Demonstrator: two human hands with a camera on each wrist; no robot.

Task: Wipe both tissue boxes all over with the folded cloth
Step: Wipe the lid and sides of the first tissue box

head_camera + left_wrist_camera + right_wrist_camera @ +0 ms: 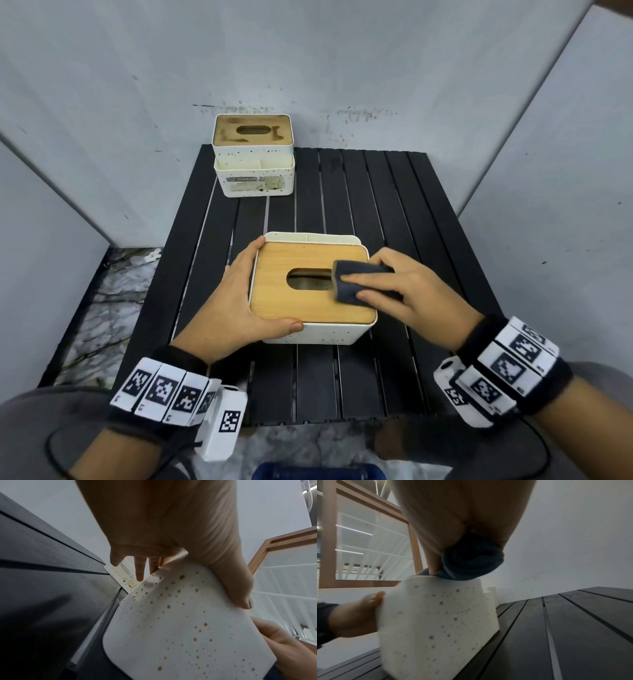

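Observation:
The near tissue box (291, 308), white and speckled with a bamboo lid, stands mid-table. My left hand (236, 301) grips its left side, fingers along the far-left corner and thumb across the front edge; the left wrist view shows the thumb (240, 588) lying on the speckled wall (180, 628). My right hand (404, 291) holds the folded dark cloth (356, 277) pressed on the lid, just right of the oval slot. In the right wrist view the cloth (471, 559) sits on the box's top edge (436, 622). The far tissue box (253, 154) has a dusty, streaked lid.
The black slatted table (376, 192) stands in a corner of grey walls, which close in behind and on both sides. The far box sits at the back-left edge. Marbled floor (109, 301) shows on the left. A blue object (318, 474) lies below the near edge.

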